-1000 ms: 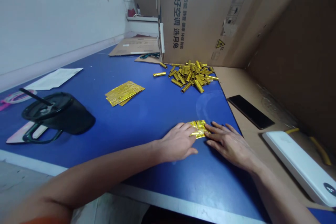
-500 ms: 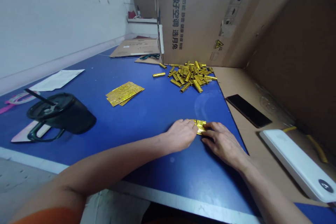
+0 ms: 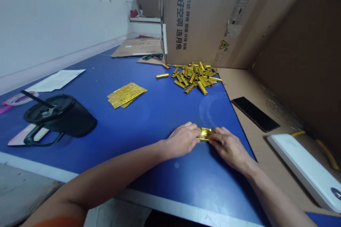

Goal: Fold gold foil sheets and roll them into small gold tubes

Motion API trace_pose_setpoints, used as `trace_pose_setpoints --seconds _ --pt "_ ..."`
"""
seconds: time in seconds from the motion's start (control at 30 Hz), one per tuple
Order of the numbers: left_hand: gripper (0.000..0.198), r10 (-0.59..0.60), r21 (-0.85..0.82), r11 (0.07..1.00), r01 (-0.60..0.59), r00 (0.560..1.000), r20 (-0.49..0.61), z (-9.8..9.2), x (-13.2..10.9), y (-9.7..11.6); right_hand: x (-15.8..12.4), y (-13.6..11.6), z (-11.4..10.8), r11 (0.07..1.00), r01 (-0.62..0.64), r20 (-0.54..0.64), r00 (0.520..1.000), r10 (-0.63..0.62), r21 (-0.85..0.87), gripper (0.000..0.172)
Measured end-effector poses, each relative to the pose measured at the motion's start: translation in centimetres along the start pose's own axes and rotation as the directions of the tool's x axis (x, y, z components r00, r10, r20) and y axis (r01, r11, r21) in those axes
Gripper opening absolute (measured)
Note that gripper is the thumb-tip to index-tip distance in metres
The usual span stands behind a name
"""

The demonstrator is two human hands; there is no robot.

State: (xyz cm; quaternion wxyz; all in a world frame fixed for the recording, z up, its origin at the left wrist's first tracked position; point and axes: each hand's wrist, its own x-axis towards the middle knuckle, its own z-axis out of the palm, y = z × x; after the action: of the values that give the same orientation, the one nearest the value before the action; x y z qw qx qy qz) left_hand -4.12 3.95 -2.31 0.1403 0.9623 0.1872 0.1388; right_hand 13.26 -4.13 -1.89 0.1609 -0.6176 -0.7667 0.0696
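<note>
Between my two hands, over the blue table (image 3: 170, 181), is a small flat piece of gold foil card (image 3: 206, 134) with a dark line across it near its left side. My left hand (image 3: 185, 139) has its fingers bent and pressed together on the card's left end. The right end is pinched between the thumb and fingers of my right hand (image 3: 226, 146). Both hands hide the ends of the card. Beyond them lies a heap of small gold foil tubes (image 3: 193, 76). To the left rests a stack of flat gold foil cards (image 3: 126, 95).
A dark lidded mug (image 3: 66, 115) with a straw stands at left, near a white paper (image 3: 55, 81) and a tape roll (image 3: 23, 98). At right, on cardboard, are a black phone (image 3: 255, 113) and a white power bank (image 3: 303, 170). A large carton (image 3: 207, 17) walls the back.
My right fingers have drawn closer together on the card's right end. My left fingers have bent more around the left end. The view has shifted slightly.
</note>
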Motion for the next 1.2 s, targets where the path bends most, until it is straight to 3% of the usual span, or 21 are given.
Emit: trace_pose_setpoints --seconds 0.23,0.4,0.6,0.77,0.97,1.2 --pt "0.013 -0.032 -0.117 0.993 0.030 0.999 -0.012 0.1 -0.2 0.2 -0.2 -0.3 -0.3 0.996 0.024 0.001 1.000 -0.024 0.089 0.018" --pt "0.013 -0.195 -0.262 0.948 0.181 0.980 -0.029 0.2 0.1 0.0 -0.1 -0.5 -0.7 0.988 -0.050 0.015 0.999 0.048 0.145 0.020" --pt "0.012 -0.363 -0.415 0.841 0.347 0.931 0.042 0.1 1.1 -0.4 0.4 -0.1 -0.2 0.971 -0.092 -0.031 0.994 0.101 0.222 0.024" --pt "0.014 -0.410 -0.382 0.832 0.401 0.910 0.062 -0.2 1.5 -0.4 1.3 0.4 0.3 0.948 -0.194 -0.019 0.978 0.206 0.253 0.025" --pt "0.016 -0.440 -0.232 0.870 0.436 0.897 0.038 -0.3 1.8 -0.5 1.9 -0.1 0.3 0.897 -0.365 0.032 0.929 0.369 0.249 0.024" --pt "0.015 -0.433 -0.055 0.899 0.435 0.901 0.036 0.2 1.6 -0.3 2.1 -0.7 0.1 0.914 -0.379 0.018 0.924 0.381 0.144 0.018"
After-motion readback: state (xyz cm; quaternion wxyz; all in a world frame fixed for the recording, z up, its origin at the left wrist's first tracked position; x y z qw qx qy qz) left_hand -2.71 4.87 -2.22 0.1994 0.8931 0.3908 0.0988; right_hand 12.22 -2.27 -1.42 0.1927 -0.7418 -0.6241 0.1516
